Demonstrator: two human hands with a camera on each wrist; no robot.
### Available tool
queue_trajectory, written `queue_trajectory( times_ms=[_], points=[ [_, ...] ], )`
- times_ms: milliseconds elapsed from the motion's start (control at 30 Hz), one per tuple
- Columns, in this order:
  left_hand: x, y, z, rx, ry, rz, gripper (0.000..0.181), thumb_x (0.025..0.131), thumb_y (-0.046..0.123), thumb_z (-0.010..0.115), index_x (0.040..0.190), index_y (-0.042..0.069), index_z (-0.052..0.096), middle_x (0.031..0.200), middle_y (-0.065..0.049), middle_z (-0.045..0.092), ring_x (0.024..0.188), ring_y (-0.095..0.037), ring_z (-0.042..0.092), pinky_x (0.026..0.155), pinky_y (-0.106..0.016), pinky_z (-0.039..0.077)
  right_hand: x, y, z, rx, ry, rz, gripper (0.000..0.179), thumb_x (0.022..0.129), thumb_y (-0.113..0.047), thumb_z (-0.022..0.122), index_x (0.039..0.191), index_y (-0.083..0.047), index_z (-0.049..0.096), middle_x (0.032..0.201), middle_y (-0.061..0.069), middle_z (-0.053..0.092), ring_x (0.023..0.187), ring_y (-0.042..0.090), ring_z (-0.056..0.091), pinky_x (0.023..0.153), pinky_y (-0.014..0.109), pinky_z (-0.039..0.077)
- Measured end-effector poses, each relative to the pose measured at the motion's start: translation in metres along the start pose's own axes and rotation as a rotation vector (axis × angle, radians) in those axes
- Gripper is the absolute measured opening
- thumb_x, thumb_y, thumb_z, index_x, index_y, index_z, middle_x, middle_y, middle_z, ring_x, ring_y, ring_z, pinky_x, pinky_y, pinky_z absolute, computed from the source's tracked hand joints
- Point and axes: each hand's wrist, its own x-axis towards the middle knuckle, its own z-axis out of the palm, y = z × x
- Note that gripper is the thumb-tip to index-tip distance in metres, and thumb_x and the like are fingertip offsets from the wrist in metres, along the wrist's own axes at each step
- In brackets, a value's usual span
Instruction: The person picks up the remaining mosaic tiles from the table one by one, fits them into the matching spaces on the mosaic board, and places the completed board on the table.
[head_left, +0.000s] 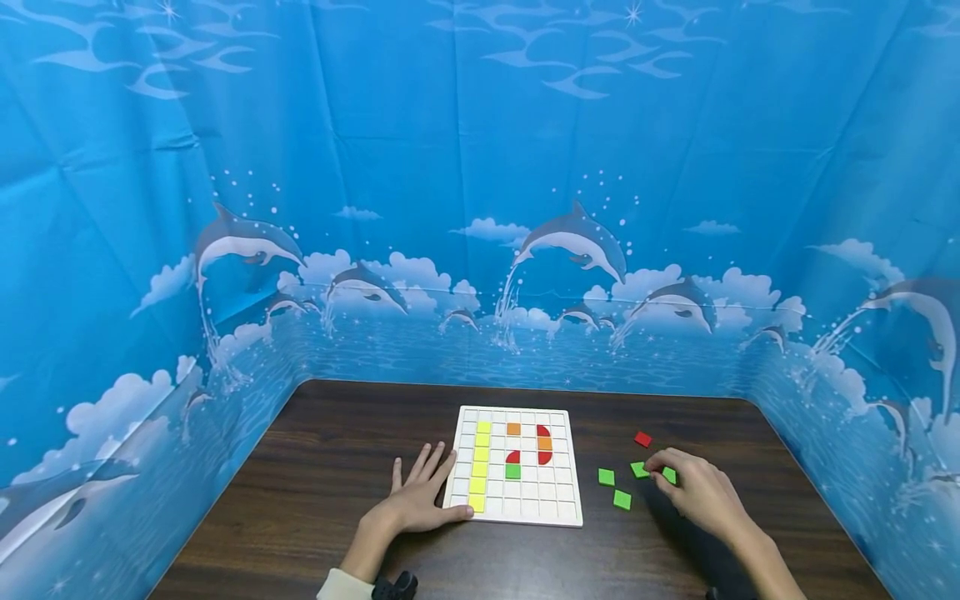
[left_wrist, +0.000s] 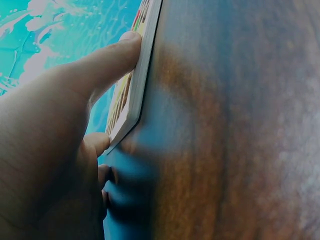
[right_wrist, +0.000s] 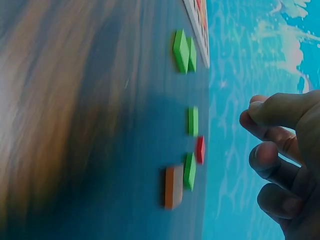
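Observation:
A white grid board (head_left: 528,507) lies on the table. My left hand (head_left: 416,502) rests at its left corner, fingers spread on the wood and thumb over the near edge. On the board stand a column of yellow tiles (head_left: 480,454), a green tile (head_left: 513,472), orange tiles (head_left: 513,429) and red rounded pieces (head_left: 544,457). To the right, my right hand (head_left: 701,492) hovers over loose green tiles (head_left: 639,470). In the right wrist view its thumb and index fingertips (right_wrist: 256,111) come together, other fingers loosely bent, with no tile visible between them.
A loose red tile (head_left: 642,439) lies beyond the green ones. An orange-brown tile (right_wrist: 174,186) shows near them in the right wrist view, hidden by the hand from above. The dark wooden table (head_left: 360,408) meets a blue dolphin-printed curtain (head_left: 450,208) at its back and sides.

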Motion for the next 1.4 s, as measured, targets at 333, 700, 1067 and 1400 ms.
queue_trajectory(
  times_ms=[333, 700, 1067, 1400],
  points=[
    [0.003, -0.003, 0.005, -0.016, 0.009, -0.004, 0.115, 0.086, 0.087, 0.061, 0.173, 0.025, 0.02, 0.181, -0.011, 0.009, 0.167, -0.041, 0.001, 0.121, -0.081, -0.013, -0.021, 0.033, -0.011, -0.048, -0.052, 0.066, 0.015, 0.093, -0.012, 0.082, 0.098, -0.023, 0.074, 0.096, -0.007, 0.074, 0.063, 0.004, 0.05, 0.054, 0.028, 0.04],
    [-0.003, 0.005, -0.006, -0.039, -0.009, 0.005, 0.113, 0.087, 0.083, 0.063, 0.172, 0.02, 0.023, 0.181, -0.014, 0.011, 0.168, -0.04, 0.001, 0.121, -0.081, -0.013, -0.032, 0.053, -0.014, -0.037, -0.18, 0.071, 0.025, 0.088, -0.016, 0.087, 0.099, -0.032, 0.073, 0.113, -0.007, 0.072, 0.101, 0.024, 0.072, 0.067, 0.044, 0.056],
    [-0.006, 0.011, -0.01, -0.023, -0.035, -0.023, 0.111, 0.089, 0.078, 0.066, 0.172, 0.017, 0.024, 0.181, -0.014, 0.011, 0.168, -0.04, 0.003, 0.123, -0.08, -0.011, -0.034, 0.056, -0.008, -0.092, -0.148, 0.023, 0.024, 0.086, -0.022, 0.089, 0.089, -0.039, 0.072, 0.104, -0.015, 0.073, 0.091, 0.015, 0.073, 0.066, 0.037, 0.056],
    [-0.007, 0.01, -0.009, -0.024, -0.025, -0.004, 0.112, 0.09, 0.081, 0.063, 0.172, 0.018, 0.022, 0.181, -0.014, 0.01, 0.168, -0.04, 0.002, 0.122, -0.08, -0.012, -0.033, 0.054, -0.004, -0.126, -0.114, -0.017, 0.028, 0.084, -0.02, 0.09, 0.085, -0.038, 0.07, 0.099, -0.017, 0.07, 0.082, 0.007, 0.069, 0.061, 0.031, 0.052]
  ],
)
